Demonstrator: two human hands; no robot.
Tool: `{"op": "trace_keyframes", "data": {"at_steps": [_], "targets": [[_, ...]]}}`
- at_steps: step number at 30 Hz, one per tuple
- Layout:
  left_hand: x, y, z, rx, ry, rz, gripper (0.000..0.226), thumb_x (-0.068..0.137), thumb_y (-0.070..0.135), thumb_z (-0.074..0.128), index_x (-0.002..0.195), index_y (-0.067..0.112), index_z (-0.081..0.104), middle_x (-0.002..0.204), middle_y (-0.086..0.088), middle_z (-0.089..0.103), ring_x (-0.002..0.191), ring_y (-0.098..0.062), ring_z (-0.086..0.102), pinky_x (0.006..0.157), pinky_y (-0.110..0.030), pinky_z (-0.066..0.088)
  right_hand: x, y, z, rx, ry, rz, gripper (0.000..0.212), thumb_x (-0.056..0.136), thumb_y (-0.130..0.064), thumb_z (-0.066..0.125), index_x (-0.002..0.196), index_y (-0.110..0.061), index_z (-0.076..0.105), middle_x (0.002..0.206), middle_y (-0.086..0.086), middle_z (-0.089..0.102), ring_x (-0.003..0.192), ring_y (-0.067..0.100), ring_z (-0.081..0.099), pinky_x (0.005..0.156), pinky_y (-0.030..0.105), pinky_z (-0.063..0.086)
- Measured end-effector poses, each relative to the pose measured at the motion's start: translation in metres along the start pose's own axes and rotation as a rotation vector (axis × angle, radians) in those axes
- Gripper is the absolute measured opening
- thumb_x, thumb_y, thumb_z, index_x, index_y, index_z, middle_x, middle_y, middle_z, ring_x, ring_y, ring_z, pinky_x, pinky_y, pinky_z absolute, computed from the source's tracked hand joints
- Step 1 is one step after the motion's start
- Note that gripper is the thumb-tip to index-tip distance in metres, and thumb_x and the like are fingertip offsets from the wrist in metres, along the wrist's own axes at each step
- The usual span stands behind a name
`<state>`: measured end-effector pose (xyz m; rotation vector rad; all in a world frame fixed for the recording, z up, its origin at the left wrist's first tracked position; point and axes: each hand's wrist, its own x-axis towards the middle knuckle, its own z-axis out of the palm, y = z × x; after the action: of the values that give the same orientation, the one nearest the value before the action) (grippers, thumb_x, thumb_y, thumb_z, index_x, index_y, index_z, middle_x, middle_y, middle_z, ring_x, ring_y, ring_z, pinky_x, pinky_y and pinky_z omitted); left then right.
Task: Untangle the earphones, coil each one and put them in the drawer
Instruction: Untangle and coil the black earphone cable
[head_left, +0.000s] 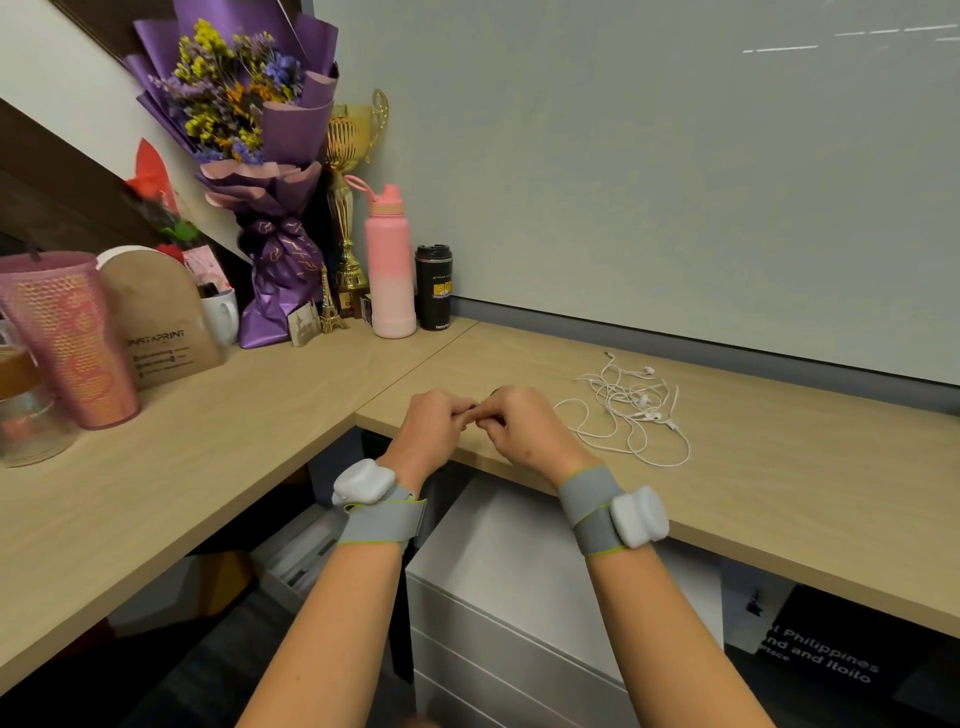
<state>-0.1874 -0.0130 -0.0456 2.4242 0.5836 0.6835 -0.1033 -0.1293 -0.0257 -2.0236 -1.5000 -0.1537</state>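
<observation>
A tangle of white earphones (631, 408) lies loose on the wooden desk (779, 467), to the right of my hands; several earbuds and a plug stick out of the heap. My left hand (434, 428) and my right hand (522, 421) meet over the desk's front edge, fingers curled and fingertips touching each other. No cable is in either hand. A small dark spot shows just above the knuckles; what it is I cannot tell. The white drawer unit (519, 603) stands under the desk below my wrists, its drawers closed.
At the back left corner stand a pink bottle (389, 260), a black tumbler (434, 288), a gold trophy (350, 197) and a purple bouquet (249, 156). A pink cup (67, 338) and a brown card (161, 322) stand on the left wing. A grey partition rises behind the desk.
</observation>
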Motion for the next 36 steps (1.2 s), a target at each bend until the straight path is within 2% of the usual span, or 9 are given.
{"op": "trace_keyframes", "data": {"at_steps": [4,9,12,17,23,27,29,32,36], "targets": [[0.000,0.001,-0.004,0.054,-0.122,0.053,0.021,0.094,0.014,0.054,0.104,0.012,0.072,0.083,-0.004,0.061,0.082,-0.019,0.054,0.070,-0.024,0.037,0.007,0.003,-0.014,0.088,0.110,0.105,0.017,0.082,-0.006,0.062,0.095,-0.010,0.072,0.090,0.008,0.073,0.084,0.020,0.065,0.076,0.020,0.045],[-0.001,0.004,-0.009,-0.096,-0.228,0.084,0.020,0.092,0.015,0.059,0.106,0.017,0.073,0.079,0.002,0.065,0.074,-0.012,0.053,0.070,-0.023,0.041,0.010,0.007,-0.019,0.330,0.276,0.207,0.014,0.071,-0.008,0.078,0.084,-0.007,0.071,0.069,0.006,0.066,0.061,0.012,0.057,0.058,0.010,0.044],[-0.003,0.003,-0.008,-0.217,-0.193,0.072,0.021,0.091,0.016,0.062,0.109,0.018,0.073,0.080,0.003,0.069,0.076,-0.007,0.059,0.077,-0.021,0.046,0.007,0.014,-0.015,0.581,0.361,0.370,0.022,0.068,-0.008,0.082,0.082,-0.008,0.066,0.059,0.004,0.061,0.055,0.015,0.060,0.059,0.018,0.050],[-0.007,0.001,-0.006,-0.555,-0.031,-0.046,0.023,0.090,0.009,0.062,0.111,0.009,0.070,0.075,0.003,0.070,0.072,0.003,0.063,0.079,-0.014,0.048,-0.003,0.031,-0.010,0.875,0.271,0.488,0.014,0.075,-0.001,0.075,0.073,-0.008,0.063,0.052,-0.002,0.063,0.044,0.005,0.056,0.051,0.020,0.040],[-0.002,0.004,0.002,-0.768,0.083,-0.209,0.024,0.092,0.006,0.059,0.113,-0.002,0.067,0.077,-0.005,0.066,0.076,-0.014,0.054,0.073,-0.022,0.046,-0.011,0.027,-0.003,0.770,0.076,0.411,0.015,0.077,-0.003,0.074,0.084,-0.013,0.065,0.063,0.000,0.068,0.046,0.003,0.057,0.055,0.019,0.041],[0.000,0.004,0.007,-0.869,0.119,-0.341,0.021,0.092,0.009,0.059,0.109,0.001,0.069,0.069,0.000,0.064,0.059,-0.005,0.054,0.054,-0.011,0.045,-0.010,0.019,0.003,0.704,0.088,0.344,0.014,0.081,-0.003,0.070,0.084,-0.015,0.063,0.070,0.008,0.068,0.053,0.011,0.058,0.063,0.030,0.044],[0.001,0.004,0.007,-0.937,0.125,-0.399,0.018,0.092,0.008,0.060,0.106,0.002,0.069,0.068,-0.001,0.064,0.060,-0.005,0.055,0.057,-0.013,0.045,-0.009,0.014,0.007,0.682,0.114,0.292,0.013,0.081,-0.003,0.069,0.083,-0.015,0.064,0.072,0.010,0.068,0.058,0.016,0.057,0.067,0.033,0.048],[0.002,0.004,0.002,-0.967,0.122,-0.440,0.015,0.091,0.008,0.061,0.103,0.005,0.069,0.072,-0.002,0.064,0.066,-0.008,0.055,0.062,-0.016,0.046,-0.008,0.013,0.012,0.677,0.151,0.244,0.010,0.081,-0.007,0.070,0.089,-0.014,0.071,0.077,0.006,0.069,0.067,0.012,0.057,0.071,0.020,0.049],[0.002,0.000,-0.005,-0.942,0.118,-0.446,0.017,0.090,0.007,0.062,0.104,0.003,0.069,0.074,-0.003,0.065,0.067,-0.007,0.057,0.054,-0.010,0.047,-0.008,0.016,0.012,0.717,0.083,0.189,0.027,0.077,-0.003,0.074,0.103,-0.008,0.070,0.087,0.009,0.071,0.075,0.006,0.060,0.075,0.011,0.050]]}}
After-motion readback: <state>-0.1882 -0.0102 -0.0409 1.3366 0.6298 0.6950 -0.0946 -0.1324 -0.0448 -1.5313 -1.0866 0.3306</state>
